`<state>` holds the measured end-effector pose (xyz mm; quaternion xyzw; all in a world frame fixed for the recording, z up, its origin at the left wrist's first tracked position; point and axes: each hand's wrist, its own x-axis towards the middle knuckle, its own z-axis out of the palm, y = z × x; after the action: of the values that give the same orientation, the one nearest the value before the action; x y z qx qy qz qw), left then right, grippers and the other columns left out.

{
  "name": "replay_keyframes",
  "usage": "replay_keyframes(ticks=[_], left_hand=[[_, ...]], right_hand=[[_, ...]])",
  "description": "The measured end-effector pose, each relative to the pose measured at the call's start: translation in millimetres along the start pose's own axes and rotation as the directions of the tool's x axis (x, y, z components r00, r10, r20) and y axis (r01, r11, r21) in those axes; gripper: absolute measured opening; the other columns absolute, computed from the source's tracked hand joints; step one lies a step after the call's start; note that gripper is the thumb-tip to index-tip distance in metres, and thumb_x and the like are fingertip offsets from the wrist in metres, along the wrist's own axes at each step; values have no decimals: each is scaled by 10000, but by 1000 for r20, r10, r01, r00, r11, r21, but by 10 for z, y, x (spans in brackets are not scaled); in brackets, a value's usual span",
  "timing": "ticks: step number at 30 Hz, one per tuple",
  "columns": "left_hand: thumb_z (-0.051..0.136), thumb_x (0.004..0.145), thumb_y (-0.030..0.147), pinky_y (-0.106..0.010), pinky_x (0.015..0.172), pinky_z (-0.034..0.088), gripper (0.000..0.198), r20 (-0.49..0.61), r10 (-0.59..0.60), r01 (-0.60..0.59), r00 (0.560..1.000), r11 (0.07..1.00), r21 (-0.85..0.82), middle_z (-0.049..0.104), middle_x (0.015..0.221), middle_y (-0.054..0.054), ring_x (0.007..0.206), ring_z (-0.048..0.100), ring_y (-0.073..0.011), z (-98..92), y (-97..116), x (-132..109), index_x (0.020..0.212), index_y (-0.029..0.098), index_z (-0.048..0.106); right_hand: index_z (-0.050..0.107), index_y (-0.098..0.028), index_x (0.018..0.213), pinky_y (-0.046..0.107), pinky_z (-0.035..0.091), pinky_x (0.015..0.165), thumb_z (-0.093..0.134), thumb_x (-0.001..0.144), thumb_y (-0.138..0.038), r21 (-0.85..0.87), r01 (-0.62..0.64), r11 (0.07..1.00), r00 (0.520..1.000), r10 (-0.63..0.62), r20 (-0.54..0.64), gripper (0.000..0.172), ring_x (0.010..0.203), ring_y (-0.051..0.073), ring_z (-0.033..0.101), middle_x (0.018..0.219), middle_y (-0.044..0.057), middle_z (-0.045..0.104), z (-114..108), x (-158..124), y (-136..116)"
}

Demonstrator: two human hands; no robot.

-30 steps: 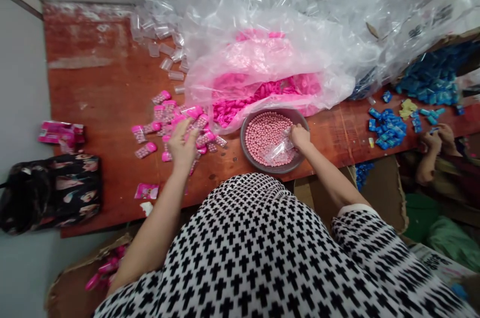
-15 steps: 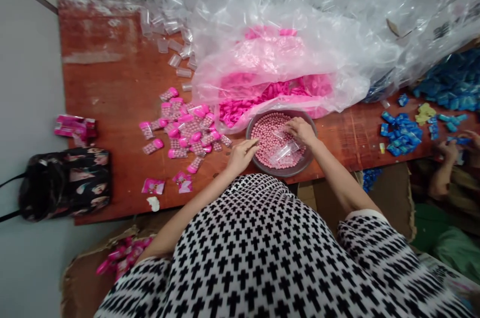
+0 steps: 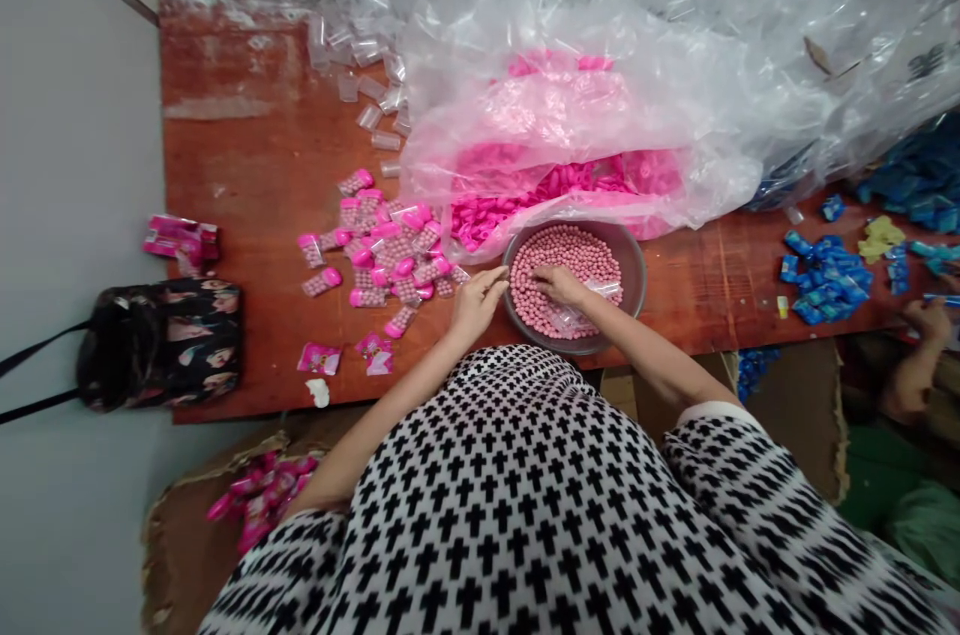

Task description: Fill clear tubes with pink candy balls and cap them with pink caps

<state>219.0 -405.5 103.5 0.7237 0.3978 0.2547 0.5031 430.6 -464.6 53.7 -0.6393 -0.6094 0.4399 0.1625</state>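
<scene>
A grey bowl [image 3: 636, 287] of pink beads [image 3: 566, 255] sits on the table in front of me. My left hand [image 3: 478, 303] is at the bowl's left rim, its fingers stretched towards it and a little apart; I see nothing held. Inside the bowl, my right hand [image 3: 556, 285] has its fingers drawn together with the tips down on the beads; whatever they pinch is hidden. Clear plastic tubes [image 3: 600, 287] lie on the beads, partly behind my right wrist. Left of the bowl is a pile of bead-filled tubes with pink caps [image 3: 397, 260].
Behind the bowl, a large plastic bag [image 3: 465, 125] holds bright pink pieces [image 3: 555, 185]. Loose clear tubes [image 3: 367, 50], a patterned bag [image 3: 187, 340] and pink packets [image 3: 184, 240] are leftward. Blue packets [image 3: 832, 280] and another person's hand [image 3: 926, 320] are on the right.
My right hand has moved left across the bowl, down to the beads. My left hand has drawn back slightly to the rim. The view has shifted a little.
</scene>
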Motion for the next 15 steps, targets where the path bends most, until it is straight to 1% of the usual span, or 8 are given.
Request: replay_keyframes(ticks=[2, 4, 7, 9, 11, 13, 15], left_hand=[[557, 838, 243, -372, 904, 493, 280, 27, 11, -11, 1000, 1000, 18, 684, 1086, -86, 982, 641, -203, 32, -7, 15, 1092, 180, 657], [589, 814, 228, -384, 918, 487, 309, 73, 12, -14, 997, 1000, 25, 675, 1107, -91, 1002, 635, -214, 99, -4, 43, 1115, 183, 645], [640, 776, 222, -389, 924, 484, 360, 140, -7, 9, 990, 1000, -15, 668, 1129, -92, 1018, 631, -228, 231, 32, 99, 1135, 184, 635], [631, 782, 216, -378, 923, 484, 344, 166, -23, 34, 986, 997, -63, 675, 1119, -77, 1010, 634, -222, 302, 71, 133, 1125, 187, 641], [597, 806, 209, -367, 934, 474, 310, 170, -45, 66, 984, 991, -118, 678, 1114, -71, 1011, 631, -211, 339, 103, 160, 1110, 175, 649], [579, 817, 212, -359, 945, 463, 300, 172, -69, 101, 983, 978, -185, 674, 1124, -79, 1023, 625, -208, 341, 117, 178, 1102, 156, 654], [586, 813, 232, -355, 946, 460, 303, 188, -73, 121, 980, 959, -257, 671, 1129, -83, 1025, 622, -211, 321, 111, 190, 1095, 148, 659]], right_hand=[[604, -153, 919, 276, 423, 753, 557, 758, -250, 247, -40, 968, 995, 60, -75, 194, 781, 150, 552, 847, 23, 624, -29, -98, -2], [591, -166, 893, 260, 432, 710, 619, 713, -308, 439, -37, 898, 984, 108, -139, 231, 732, 133, 545, 789, -14, 596, -60, -186, -31], [584, -179, 853, 260, 444, 702, 691, 658, -328, 577, 1, 817, 969, 142, -204, 267, 697, 117, 538, 747, -38, 572, -84, -285, -131], [586, -189, 870, 273, 464, 731, 713, 649, -332, 624, 37, 781, 964, 137, -228, 292, 725, 120, 561, 784, -32, 591, -95, -332, -215], [587, -199, 915, 287, 486, 757, 730, 648, -337, 631, 82, 772, 959, 112, -261, 333, 772, 133, 590, 838, -16, 617, -124, -375, -298], [580, -216, 1019, 297, 504, 772, 726, 674, -342, 573, 129, 809, 952, 60, -300, 394, 820, 148, 612, 916, 6, 639, -186, -419, -380], [573, -233, 1111, 313, 503, 817, 687, 738, -331, 420, 181, 889, 945, -38, -326, 402, 893, 163, 622, 1011, 30, 650, -276, -459, -463]])
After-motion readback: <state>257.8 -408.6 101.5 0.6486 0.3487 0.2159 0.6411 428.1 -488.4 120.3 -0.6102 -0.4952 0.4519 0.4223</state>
